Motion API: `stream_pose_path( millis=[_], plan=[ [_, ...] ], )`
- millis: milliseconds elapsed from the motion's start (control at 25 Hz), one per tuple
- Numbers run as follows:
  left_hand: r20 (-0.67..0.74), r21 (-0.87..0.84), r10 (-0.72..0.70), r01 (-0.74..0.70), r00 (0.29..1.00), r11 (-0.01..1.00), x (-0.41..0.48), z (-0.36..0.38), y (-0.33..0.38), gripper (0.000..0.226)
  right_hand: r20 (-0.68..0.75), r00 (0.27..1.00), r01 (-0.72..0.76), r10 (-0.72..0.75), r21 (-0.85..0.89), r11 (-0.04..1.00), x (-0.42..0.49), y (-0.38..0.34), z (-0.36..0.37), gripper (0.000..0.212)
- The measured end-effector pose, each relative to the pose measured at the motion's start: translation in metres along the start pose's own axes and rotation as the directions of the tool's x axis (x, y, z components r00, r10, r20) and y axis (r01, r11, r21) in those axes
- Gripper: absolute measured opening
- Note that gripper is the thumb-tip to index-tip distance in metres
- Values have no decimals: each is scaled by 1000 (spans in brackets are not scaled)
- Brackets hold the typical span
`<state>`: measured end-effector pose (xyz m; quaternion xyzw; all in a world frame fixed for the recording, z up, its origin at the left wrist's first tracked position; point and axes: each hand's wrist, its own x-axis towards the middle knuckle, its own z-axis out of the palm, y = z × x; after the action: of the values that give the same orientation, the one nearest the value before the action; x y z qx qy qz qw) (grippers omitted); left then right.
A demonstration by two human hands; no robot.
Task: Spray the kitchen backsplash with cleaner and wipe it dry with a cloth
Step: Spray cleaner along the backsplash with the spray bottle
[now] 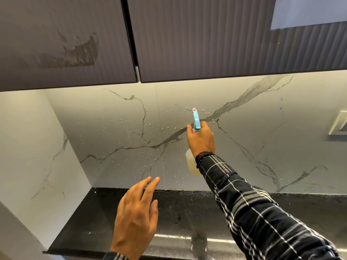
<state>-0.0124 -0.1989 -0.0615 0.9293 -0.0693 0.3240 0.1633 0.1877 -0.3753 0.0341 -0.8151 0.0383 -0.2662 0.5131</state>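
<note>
Backsplash [244,124] beaded with droplets [150,124], spray bottle [191,162] held up to it.
Right hand [201,139] grips the bottle, yellowish liquid [194,170] inside; left hand [135,212] hovers straight-fingered over the dark surface [90,218].

Your black speckled countertop [97,218] ran across the bottom of the frame, its back edge meeting the backsplash [116,117]. Fine droplets [187,193] lay along that back edge; a crack-like mark [178,219] showed at lower centre.
</note>
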Motion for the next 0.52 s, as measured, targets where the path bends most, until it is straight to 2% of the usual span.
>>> stream_pose_path(
  millis=[120, 240, 400, 520],
  plan=[
    [-7, 14, -6, 7, 1000, 1000, -2, -6, -3, 58, 70, 994, -84, 81, 44, 995, -1, -2, 7, 22],
    [-13, 22, -2, 2, 1000, 1000, -3, -10, -9, 57, 35, 983, -180, 178, 52, 982, -5, 3, 8, 16],
    [-30, 12, 14, -13, 999, 1000, 1, -14, -12, 55, 5, 997, -79, 79, 60, 995, -8, -2, 5, 22],
    [-36, -3, 27, -27, 999, 1000, 6, -16, -11, 55, 35, 998, 56, -54, -80, 995, -17, -13, 15, 16]
  ],
)
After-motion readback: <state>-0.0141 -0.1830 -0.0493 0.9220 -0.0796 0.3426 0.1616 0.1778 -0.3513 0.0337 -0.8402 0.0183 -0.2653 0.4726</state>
